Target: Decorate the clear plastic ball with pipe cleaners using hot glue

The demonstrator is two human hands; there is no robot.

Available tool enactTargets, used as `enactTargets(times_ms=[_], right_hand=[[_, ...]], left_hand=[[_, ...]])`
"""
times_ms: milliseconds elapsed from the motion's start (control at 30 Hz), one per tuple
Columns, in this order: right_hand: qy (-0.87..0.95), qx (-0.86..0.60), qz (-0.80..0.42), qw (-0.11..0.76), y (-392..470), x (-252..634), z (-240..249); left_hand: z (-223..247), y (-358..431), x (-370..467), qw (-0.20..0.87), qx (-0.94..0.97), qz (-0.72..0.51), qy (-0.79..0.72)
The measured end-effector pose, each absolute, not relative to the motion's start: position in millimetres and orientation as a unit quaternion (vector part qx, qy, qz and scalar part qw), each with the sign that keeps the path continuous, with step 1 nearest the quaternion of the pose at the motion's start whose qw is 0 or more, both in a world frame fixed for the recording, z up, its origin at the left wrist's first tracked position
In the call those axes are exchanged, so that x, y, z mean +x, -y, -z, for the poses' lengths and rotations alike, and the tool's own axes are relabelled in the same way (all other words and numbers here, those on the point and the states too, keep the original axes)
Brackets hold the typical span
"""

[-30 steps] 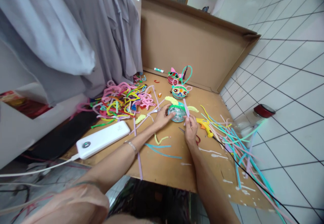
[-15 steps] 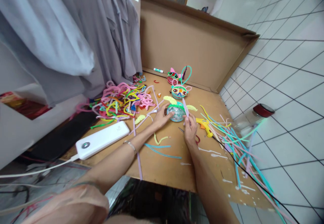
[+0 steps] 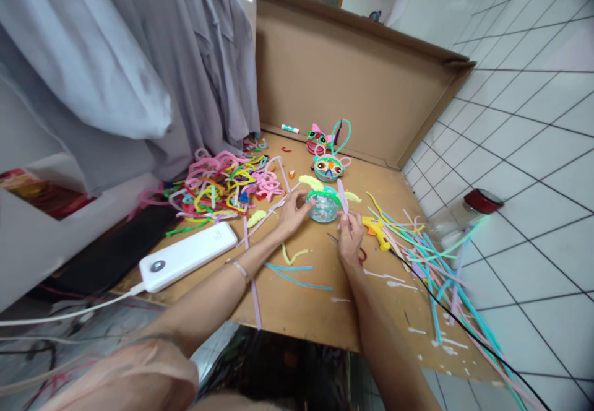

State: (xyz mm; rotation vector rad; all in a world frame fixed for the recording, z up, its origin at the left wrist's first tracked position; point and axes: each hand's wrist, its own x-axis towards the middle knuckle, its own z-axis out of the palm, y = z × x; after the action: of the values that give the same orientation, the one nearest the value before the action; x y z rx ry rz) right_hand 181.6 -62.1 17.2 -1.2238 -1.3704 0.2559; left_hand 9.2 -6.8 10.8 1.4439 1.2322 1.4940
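Observation:
A round clear plastic container [image 3: 323, 210] with a green fuzzy rim stands on the table in front of me. My left hand [image 3: 292, 216] grips its left side, thumb on the near face and fingers curled at the edge. Between the thumb and fingers of my right hand [image 3: 351, 237] is a lilac pipe cleaner piece [image 3: 343, 195], held upright beside the container's right side. Pale yellow fuzzy pieces [image 3: 310, 182] lie just behind the container. Under my right hand, red-handled scissors [image 3: 362, 255] are partly hidden.
A yellow glue gun [image 3: 377, 233] and a spread of pipe cleaners [image 3: 431, 262] lie to the right, near a red-lidded jar [image 3: 482, 200]. Left are a tangled pipe cleaner pile [image 3: 227, 182] and a white power bank [image 3: 188, 256]. Two decorated animal-face containers [image 3: 328, 168] stand behind; a cardboard wall [image 3: 343, 83] rises beyond.
My left hand has shifted slightly on the container, and the dark spot beside its fingers no longer shows. The lilac piece has moved slightly right in my right hand.

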Motion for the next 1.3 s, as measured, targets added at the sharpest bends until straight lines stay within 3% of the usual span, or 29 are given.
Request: enactTargets(times_ms=[167,467,600,967,1300], right_hand=[[0.582,-0.524,-0.196,0.591,73,177,-26],[0.603,-0.441,-0.437,0.5,94,152,-48],[0.548,-0.421,-0.543,0.477,90,151,-45],[0.617,-0.427,-0.483,0.451,85,158,-47],[0.594,-0.419,-0.553,0.407,83,164,-49]], left_hand=[[-28,26,4,0.292,0.544,-0.636,-0.463],[-48,43,3,0.428,0.556,-0.653,-0.286],[-55,49,3,0.435,0.555,-0.657,-0.268],[-61,50,0,0.419,0.501,-0.697,-0.297],[-58,35,-5,0.468,0.368,-0.745,-0.301]])
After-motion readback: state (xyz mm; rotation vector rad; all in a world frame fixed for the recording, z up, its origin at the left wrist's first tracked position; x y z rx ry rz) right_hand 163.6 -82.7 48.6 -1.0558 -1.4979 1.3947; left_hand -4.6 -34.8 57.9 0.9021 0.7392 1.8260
